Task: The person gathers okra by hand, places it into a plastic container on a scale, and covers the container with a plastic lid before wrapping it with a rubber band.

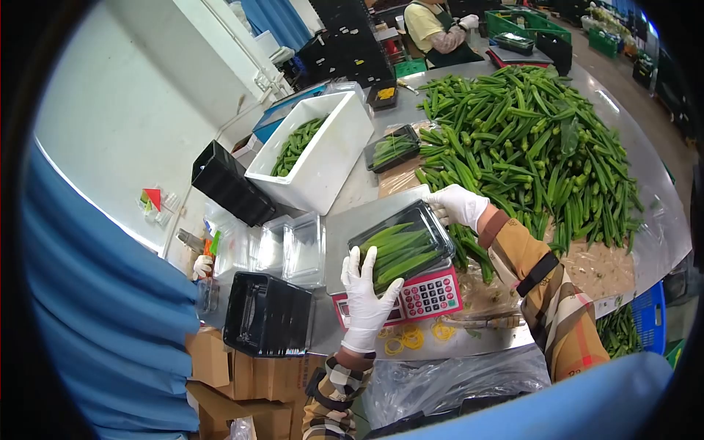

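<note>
A black tray of okra under a clear lid (400, 253) rests on the pink scale (431, 293). My left hand (367, 297), in a white glove, lies on the near left side of the tray with its fingers spread. At the far right corner of the tray, my gloved right hand (458, 205) has its fingers curled against the rim; its fingertips are partly hidden. A large pile of loose okra (528, 139) spreads just beyond my right hand.
Clear lids (304, 249) and stacked black trays (268, 312) stand at the left. Behind them are a white foam box (341, 136) and another okra tray (392, 149). Yellow rubber bands (412, 337) lie at the near edge. A co-worker (444, 33) stands at the table's far end.
</note>
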### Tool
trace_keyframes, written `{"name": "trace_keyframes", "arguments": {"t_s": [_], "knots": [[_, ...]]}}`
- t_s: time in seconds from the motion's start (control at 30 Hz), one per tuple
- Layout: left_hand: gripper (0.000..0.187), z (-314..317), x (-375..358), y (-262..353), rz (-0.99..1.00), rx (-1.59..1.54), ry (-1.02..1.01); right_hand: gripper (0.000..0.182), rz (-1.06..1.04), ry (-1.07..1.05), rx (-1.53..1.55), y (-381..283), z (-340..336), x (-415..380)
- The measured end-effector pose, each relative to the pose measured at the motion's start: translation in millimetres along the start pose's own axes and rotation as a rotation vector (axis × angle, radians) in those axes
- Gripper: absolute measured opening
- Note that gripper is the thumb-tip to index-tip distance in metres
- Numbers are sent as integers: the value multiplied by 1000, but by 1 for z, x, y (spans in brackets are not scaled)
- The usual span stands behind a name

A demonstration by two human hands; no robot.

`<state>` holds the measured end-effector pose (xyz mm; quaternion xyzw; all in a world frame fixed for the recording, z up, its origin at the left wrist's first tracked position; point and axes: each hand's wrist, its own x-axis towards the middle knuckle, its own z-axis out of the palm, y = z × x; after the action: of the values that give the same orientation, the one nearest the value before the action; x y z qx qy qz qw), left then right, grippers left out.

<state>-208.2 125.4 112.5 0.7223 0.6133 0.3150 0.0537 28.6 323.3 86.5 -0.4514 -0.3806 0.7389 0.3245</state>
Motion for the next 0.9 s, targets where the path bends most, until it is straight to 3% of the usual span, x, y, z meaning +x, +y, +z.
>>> {"name": "trace_keyframes", "arguments": {"t_s": [0.23, 0.33, 0.43, 0.53, 0.63, 0.77, 0.83, 0.9], "knots": [[84, -2, -4, -6, 29, -54, -23, 14, -19, -221, 204, 7, 1, -20], [89, -1, -7, -8, -27, -379, 65, 14, -62, -277, 261, 16, -2, -26], [83, 14, -2, -24, -244, -888, 145, 15, -68, -208, 242, 18, 0, -32], [78, 16, 2, -29, -314, -845, 97, 24, -173, 65, -224, 17, 2, -33], [73, 18, 4, -30, -351, -859, 108, 32, -410, 118, -219, 16, 11, -44], [62, 22, 6, -46, -392, -1099, 77, 45, -525, 92, -254, 48, 14, -38], [60, 16, 6, -35, -381, -1265, 44, 50, -527, 107, -133, 52, 34, -61], [66, 6, 0, -13, -355, -1310, 78, 53, -531, -115, 297, 53, 28, -77]]}}
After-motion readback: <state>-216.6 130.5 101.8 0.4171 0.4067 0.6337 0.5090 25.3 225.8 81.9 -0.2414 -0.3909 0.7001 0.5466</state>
